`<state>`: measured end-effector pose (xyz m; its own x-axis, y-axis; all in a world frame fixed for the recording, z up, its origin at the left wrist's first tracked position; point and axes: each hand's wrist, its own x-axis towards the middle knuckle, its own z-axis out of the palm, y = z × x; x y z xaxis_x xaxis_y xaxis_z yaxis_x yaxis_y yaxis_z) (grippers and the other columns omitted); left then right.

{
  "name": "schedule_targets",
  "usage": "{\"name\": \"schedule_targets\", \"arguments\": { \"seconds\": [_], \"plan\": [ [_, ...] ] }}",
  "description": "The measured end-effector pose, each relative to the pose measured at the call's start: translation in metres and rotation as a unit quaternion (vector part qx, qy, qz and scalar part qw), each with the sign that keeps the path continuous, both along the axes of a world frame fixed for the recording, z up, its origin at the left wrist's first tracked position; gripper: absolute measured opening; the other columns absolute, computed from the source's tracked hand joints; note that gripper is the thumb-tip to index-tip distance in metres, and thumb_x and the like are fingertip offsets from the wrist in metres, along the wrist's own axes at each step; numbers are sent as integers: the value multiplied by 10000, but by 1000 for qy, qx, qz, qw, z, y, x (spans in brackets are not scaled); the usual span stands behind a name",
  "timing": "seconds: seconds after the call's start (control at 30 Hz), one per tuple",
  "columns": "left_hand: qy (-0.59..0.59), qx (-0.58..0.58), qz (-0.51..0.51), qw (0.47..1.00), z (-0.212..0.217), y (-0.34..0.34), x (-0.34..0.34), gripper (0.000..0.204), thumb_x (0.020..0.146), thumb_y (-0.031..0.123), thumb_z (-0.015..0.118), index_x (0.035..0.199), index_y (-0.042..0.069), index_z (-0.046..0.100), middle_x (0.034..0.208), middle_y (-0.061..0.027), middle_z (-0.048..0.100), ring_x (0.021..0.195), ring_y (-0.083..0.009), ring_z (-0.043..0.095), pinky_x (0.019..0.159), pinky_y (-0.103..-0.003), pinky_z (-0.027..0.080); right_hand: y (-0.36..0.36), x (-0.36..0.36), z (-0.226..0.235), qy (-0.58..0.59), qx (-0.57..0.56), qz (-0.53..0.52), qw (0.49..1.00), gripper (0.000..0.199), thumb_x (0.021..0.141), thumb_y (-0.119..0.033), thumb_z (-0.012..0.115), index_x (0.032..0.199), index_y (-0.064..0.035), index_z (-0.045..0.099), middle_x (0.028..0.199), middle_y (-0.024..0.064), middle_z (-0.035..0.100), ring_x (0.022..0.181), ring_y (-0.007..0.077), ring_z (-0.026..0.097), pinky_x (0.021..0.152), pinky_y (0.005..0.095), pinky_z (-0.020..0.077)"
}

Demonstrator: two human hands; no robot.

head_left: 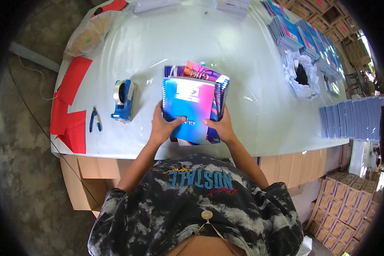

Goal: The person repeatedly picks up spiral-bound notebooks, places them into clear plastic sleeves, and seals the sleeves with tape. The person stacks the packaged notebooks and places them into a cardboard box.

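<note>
A stack of spiral notebooks [196, 106] is held between my two hands over the near middle of the table. The top cover runs from blue to pink, and purple and orange covers fan out beneath it. My left hand [163, 128] grips the left side, its thumb lying on the top cover. On the right side my right hand [222, 127] does the same, thumb on the cover's edge. The fingers of both hands are hidden under the stack. To the left stand a blue tape dispenser [123, 102] and blue-handled cutting pliers [95, 119].
Red sheets [74, 123] lie along the white table's [226, 38] left edge. At the far right are stacked blue-pink notebooks [286, 34], crumpled paper [303, 79] around something black, and a long row of notebooks [350, 118]. Cardboard boxes [345, 209] are piled beyond the table.
</note>
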<state>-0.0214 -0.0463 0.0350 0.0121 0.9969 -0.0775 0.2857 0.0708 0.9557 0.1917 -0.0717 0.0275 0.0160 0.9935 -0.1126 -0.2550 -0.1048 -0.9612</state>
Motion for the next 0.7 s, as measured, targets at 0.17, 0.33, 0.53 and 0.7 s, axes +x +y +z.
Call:
{"name": "schedule_targets", "arguments": {
  "seconds": [0.17,0.33,0.53,0.7],
  "plan": [
    [-248,68,-111,960,47,-4,-23,1091,562,173,864,1379,-5,163,1351,-174,359,1193,-287,438,1008,-408,362,-31,28,34,-7,46,39,998,999,558,-140,831,1351,7,241,1277,110,419,1180,211,426,1015,331,305],
    [-227,34,-203,952,21,-15,-4,992,569,191,864,1334,2,260,1274,-164,432,1170,-246,458,984,-369,386,-26,32,22,-51,148,0,988,1136,462,-210,916,1348,4,239,1270,127,397,1183,221,412,977,344,366],
    [-287,-8,-129,949,16,-36,13,1032,558,310,872,1319,2,248,1212,-163,464,1133,-256,474,981,-389,375,-37,20,29,-81,174,-78,978,1121,434,-323,922,1320,-16,307,1227,123,439,1173,224,428,1002,359,341],
    [-259,82,-154,950,2,-24,13,1239,463,571,837,1364,9,199,1304,-186,368,1247,-278,339,1039,-407,275,-46,19,18,-33,226,-71,971,1134,397,-413,915,1291,-15,340,1247,158,463,1194,243,427,1035,385,308]
  ]
}}
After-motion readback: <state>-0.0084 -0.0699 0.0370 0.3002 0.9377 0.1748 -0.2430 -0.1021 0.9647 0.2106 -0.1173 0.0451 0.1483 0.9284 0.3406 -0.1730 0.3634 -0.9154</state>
